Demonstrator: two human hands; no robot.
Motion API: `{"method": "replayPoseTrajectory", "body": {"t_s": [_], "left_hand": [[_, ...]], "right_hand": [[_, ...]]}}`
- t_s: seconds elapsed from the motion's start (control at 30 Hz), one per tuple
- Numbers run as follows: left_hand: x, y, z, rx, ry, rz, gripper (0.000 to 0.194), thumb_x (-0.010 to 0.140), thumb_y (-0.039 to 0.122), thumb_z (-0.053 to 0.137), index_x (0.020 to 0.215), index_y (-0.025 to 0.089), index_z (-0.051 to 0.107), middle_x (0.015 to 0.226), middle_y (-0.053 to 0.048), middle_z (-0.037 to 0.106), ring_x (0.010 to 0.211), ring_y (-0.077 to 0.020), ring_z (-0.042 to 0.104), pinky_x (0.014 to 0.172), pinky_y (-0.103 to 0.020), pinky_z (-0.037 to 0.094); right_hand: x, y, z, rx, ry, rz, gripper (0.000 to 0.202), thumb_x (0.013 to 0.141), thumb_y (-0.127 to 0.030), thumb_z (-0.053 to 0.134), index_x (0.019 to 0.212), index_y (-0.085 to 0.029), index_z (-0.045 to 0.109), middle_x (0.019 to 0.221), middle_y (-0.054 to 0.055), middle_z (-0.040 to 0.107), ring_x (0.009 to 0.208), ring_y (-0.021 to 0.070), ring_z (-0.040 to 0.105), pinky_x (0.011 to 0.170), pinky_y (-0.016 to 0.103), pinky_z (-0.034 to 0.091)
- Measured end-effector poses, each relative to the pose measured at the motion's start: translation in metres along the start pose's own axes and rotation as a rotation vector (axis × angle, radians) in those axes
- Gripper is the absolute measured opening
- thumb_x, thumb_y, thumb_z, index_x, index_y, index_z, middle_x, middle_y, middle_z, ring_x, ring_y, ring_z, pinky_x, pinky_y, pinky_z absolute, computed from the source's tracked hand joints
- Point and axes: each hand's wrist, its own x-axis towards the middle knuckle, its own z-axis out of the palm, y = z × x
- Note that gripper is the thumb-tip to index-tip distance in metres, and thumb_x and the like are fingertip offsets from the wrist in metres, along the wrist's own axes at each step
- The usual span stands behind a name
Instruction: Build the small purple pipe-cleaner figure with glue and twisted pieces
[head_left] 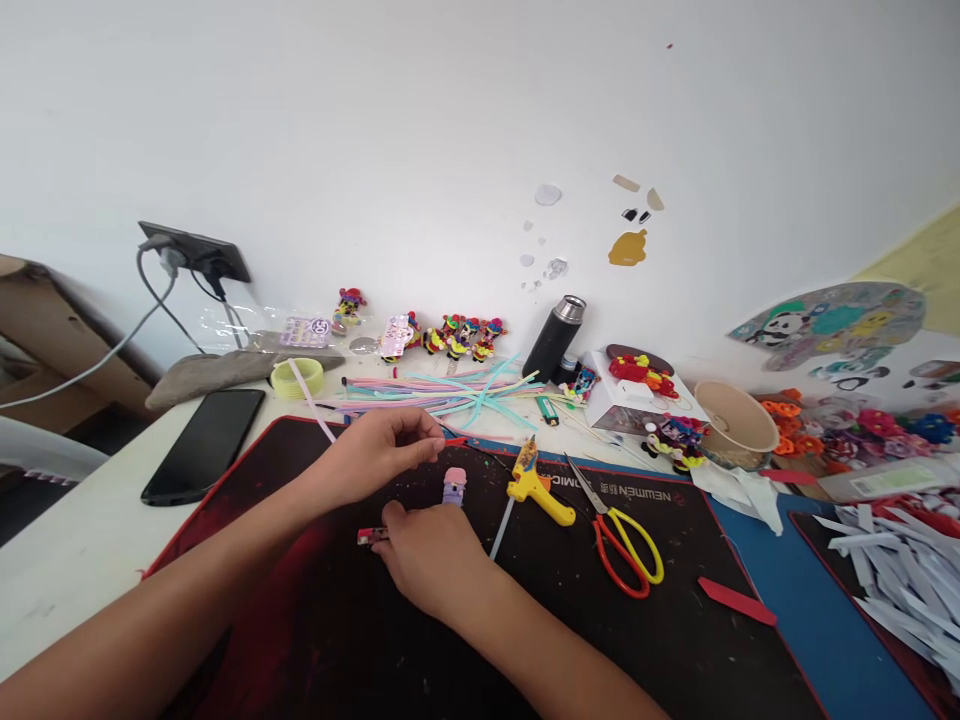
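Observation:
Between the thumb and fingertips of my left hand (390, 450) is a small red piece (455, 441), held above the back of the dark mat (315, 640). My right hand (431, 555) is lower on the mat, its fingers closed on a small red and grey item (370, 536) that is mostly hidden. Just behind my right hand lies a small pink and purple item (454, 485). To the right are a yellow glue gun (536, 488) with a pale glue stick and scissors (619, 530) with one red and one yellow handle, blades apart.
A phone (204, 445) and a yellow tape roll (297, 378) are at the left. Colored stems (442, 393), small figures (465, 338) and a black flask (555, 338) stand behind. Farther right are a white box (611, 400), a beige bowl (739, 415) and white strips (892, 570).

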Motion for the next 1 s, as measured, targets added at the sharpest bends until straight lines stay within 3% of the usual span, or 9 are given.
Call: {"method": "replayPoseTrajectory", "body": {"t_s": [0.17,0.3,0.4,0.57,0.7,0.8,0.9,1.0], "left_hand": [[0.0,0.0,-0.001,-0.04,0.015,-0.017,0.028,0.091,0.047,0.067,0.084,0.019,0.067,0.079,0.0,0.068,0.072,-0.0164,0.059,0.065,-0.027,0.046],[0.002,0.0,-0.005,-0.093,0.045,-0.032,0.03,0.089,0.048,0.069,0.086,0.019,0.067,0.076,0.001,0.067,0.068,-0.015,0.058,0.061,-0.026,0.043],[0.003,-0.001,-0.007,-0.176,0.056,-0.038,0.031,0.089,0.049,0.071,0.086,0.018,0.067,0.077,0.001,0.067,0.066,-0.0137,0.057,0.061,-0.025,0.042],[0.006,-0.005,-0.004,-0.41,0.063,-0.076,0.032,0.087,0.049,0.076,0.086,0.018,0.067,0.082,-0.002,0.073,0.067,-0.0138,0.06,0.064,-0.026,0.046],[0.005,-0.001,0.004,-0.495,0.016,-0.09,0.028,0.088,0.044,0.077,0.088,0.017,0.069,0.094,-0.006,0.077,0.079,-0.0166,0.066,0.07,-0.027,0.049],[0.003,0.003,0.011,-0.498,-0.027,-0.098,0.028,0.087,0.044,0.078,0.087,0.017,0.069,0.088,-0.004,0.076,0.078,-0.016,0.065,0.075,-0.028,0.051],[0.002,0.005,0.016,-0.487,-0.05,-0.096,0.029,0.086,0.044,0.079,0.085,0.017,0.07,0.082,-0.002,0.072,0.077,-0.0161,0.063,0.075,-0.029,0.05],[0.002,0.005,0.019,-0.477,-0.074,-0.095,0.028,0.087,0.044,0.078,0.085,0.017,0.069,0.08,0.0,0.069,0.077,-0.0157,0.062,0.076,-0.029,0.049]], "right_hand": [[-0.002,-0.001,-0.001,0.175,0.038,0.003,0.027,0.094,-0.045,0.066,0.1,-0.019,0.067,0.082,0.007,0.079,0.073,0.028,0.075,0.06,0.032,0.045],[-0.011,0.014,-0.01,0.526,0.183,0.091,0.017,0.09,-0.035,0.068,0.082,-0.021,0.06,0.068,-0.003,0.068,0.06,0.0154,0.063,0.056,0.026,0.037],[-0.015,0.033,-0.018,0.825,0.264,0.121,0.02,0.09,-0.03,0.067,0.077,-0.021,0.054,0.06,-0.007,0.056,0.056,0.0116,0.056,0.056,0.024,0.037],[-0.021,0.059,-0.027,1.277,0.25,0.199,0.022,0.095,-0.038,0.063,0.085,-0.021,0.053,0.061,-0.008,0.052,0.045,0.0093,0.052,0.043,0.021,0.037],[-0.023,0.067,-0.021,1.429,0.212,0.2,0.035,0.092,-0.052,0.068,0.089,-0.02,0.054,0.067,-0.004,0.063,0.046,0.0114,0.061,0.037,0.018,0.036],[-0.023,0.071,-0.014,1.53,0.16,0.163,0.041,0.089,-0.057,0.071,0.096,-0.019,0.055,0.074,0.0,0.07,0.05,0.0142,0.068,0.037,0.018,0.039],[-0.024,0.075,-0.009,1.589,0.151,0.142,0.044,0.089,-0.058,0.072,0.101,-0.018,0.057,0.073,0.0,0.071,0.046,0.0121,0.065,0.036,0.017,0.039],[-0.027,0.078,-0.008,1.635,0.156,0.137,0.044,0.09,-0.057,0.072,0.102,-0.017,0.058,0.067,-0.002,0.069,0.037,0.0072,0.054,0.035,0.016,0.034]]}}
